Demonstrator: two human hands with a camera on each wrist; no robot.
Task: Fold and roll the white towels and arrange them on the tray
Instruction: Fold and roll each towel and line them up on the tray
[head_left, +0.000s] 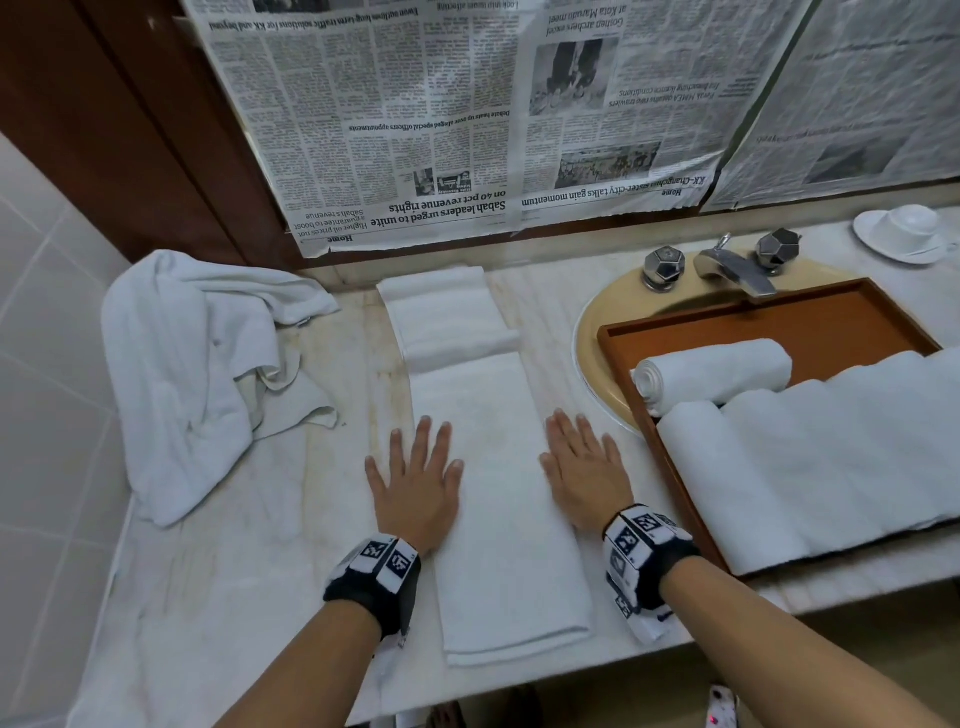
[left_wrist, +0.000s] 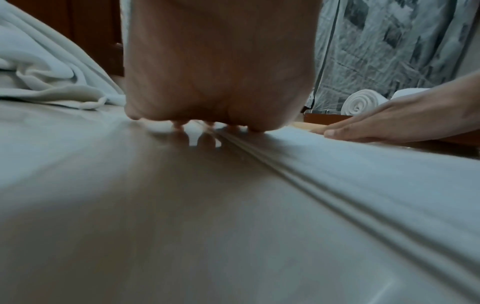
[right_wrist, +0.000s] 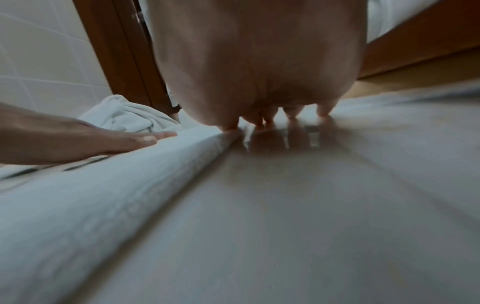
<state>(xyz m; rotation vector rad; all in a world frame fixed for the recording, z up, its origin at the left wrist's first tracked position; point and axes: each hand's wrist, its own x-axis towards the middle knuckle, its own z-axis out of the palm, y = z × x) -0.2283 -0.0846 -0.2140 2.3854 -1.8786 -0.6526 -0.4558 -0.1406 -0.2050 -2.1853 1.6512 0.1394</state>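
Observation:
A long white towel (head_left: 498, 493), folded into a narrow strip, lies on the marble counter and runs away from me. My left hand (head_left: 418, 475) lies flat with straight fingers over the strip's left edge. My right hand (head_left: 584, 467) lies flat over its right edge. In the left wrist view the folded towel (left_wrist: 363, 168) shows its layered edge beside my left hand (left_wrist: 218, 82), with my right hand (left_wrist: 389, 123) beyond. A brown wooden tray (head_left: 841, 322) over the sink holds one small rolled towel (head_left: 717, 369) and several larger rolls (head_left: 831, 457).
A crumpled pile of white towels (head_left: 197, 374) lies at the counter's left end. Chrome taps (head_left: 727, 265) stand behind the beige sink (head_left: 592, 322). A white cup and saucer (head_left: 906, 234) sit far right. Newspaper (head_left: 467, 114) covers the wall behind. The counter's front edge is near my forearms.

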